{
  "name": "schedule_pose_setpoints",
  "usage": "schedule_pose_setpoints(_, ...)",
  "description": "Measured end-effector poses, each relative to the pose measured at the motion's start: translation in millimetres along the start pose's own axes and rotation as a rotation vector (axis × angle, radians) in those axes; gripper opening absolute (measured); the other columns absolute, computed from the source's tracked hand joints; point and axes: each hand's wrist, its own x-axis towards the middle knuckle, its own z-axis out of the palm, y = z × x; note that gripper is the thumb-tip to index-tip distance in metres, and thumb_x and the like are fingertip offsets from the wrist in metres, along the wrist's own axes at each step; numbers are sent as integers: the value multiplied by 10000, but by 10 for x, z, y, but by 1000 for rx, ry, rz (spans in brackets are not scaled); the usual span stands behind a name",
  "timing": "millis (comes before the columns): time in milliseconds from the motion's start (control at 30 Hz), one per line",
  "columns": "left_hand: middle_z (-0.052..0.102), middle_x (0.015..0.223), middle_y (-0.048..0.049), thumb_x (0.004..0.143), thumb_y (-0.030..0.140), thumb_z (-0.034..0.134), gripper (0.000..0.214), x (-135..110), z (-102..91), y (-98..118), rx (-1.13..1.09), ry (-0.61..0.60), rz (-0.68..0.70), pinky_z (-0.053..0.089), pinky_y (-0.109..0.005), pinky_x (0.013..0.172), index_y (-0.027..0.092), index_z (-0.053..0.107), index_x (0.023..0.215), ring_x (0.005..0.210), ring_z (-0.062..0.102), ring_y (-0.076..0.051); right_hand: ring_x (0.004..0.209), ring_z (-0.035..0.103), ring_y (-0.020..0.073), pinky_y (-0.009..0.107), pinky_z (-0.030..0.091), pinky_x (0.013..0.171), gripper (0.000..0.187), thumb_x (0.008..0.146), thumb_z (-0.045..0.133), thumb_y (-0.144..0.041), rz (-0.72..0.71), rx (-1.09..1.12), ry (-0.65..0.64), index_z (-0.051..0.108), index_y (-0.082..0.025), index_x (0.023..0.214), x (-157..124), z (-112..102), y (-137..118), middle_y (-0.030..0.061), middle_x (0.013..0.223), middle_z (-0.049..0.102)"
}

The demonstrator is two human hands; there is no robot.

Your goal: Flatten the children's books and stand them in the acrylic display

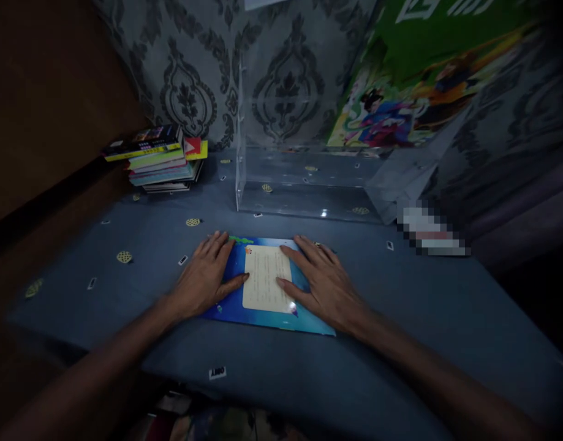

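A thin blue book point(267, 320) with a cream text panel lies flat on the blue tablecloth, near the front of the table. My left hand point(206, 269) rests along its left side, with the thumb stretched onto the cover and the fingers lying flat. Over the right side lies my right hand point(322, 278), its fingers spread and its thumb and forefinger reaching the panel's edge. Both palms cover parts of the book's sides. Neither hand is wrapped round anything.
Behind the book stands a clear acrylic rack point(309, 211), with a green illustrated book point(400, 92) leaning in its right part. A stack of books point(159, 162) sits at the back left by the wall. A blurred-out pale item point(430, 229) lies right of the rack. The tablecloth point(138, 294) has small printed patterns.
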Motion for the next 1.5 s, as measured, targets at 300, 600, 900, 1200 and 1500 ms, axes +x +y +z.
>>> schedule_pose_setpoints(300, 385, 1532, -217, 939, 620, 394, 728, 9, 56, -31, 39, 21, 23, 249, -546, 1179, 81, 407, 1428, 1454, 291, -359, 1475, 257, 343, 579, 229, 1179, 691, 959, 359, -633, 3, 42, -83, 404, -178, 1476, -11, -57, 0, 170, 1592, 299)
schedule_pose_setpoints(600, 553, 1355, -167, 984, 452, 402, 433, -69, -109, 87, 161, 101, 170, 393, -532, 1070, 151, 588, 1233, 1283, 496, -343, 1481, 259, 302, 545, 241, 1182, 639, 988, 340, -574, -12, 54, -87, 400, -173, 1481, -244, -158, 26, 148, 1588, 321)
schedule_pose_setpoints(900, 605, 1221, -145, 937, 598, 453, 544, -289, -102, 487, 135, -14, 422, 465, -507, 943, 182, 560, 1270, 1092, 554, -308, 1448, 328, 310, 542, 272, 1158, 567, 977, 422, -527, -6, 80, -35, 493, -184, 1423, -249, -176, 13, 137, 1540, 415)
schedule_pose_setpoints(1200, 639, 1254, -177, 1024, 325, 371, 339, -302, -64, 437, 276, -29, 548, 528, -436, 935, 156, 552, 1255, 1174, 599, -299, 1283, 535, 295, 541, 382, 1077, 448, 988, 406, -489, -31, 313, 53, 741, -216, 1110, -219, -251, 35, 112, 1296, 660)
schedule_pose_setpoints(1500, 679, 867, -89, 1002, 132, 296, 237, -229, -175, 414, 285, 105, 598, 533, -290, 615, 166, 530, 1005, 764, 672, -207, 1159, 626, 267, 508, 429, 1061, 536, 922, 448, -652, -145, 747, -75, 741, -236, 1092, -178, -488, 212, 87, 1143, 731)
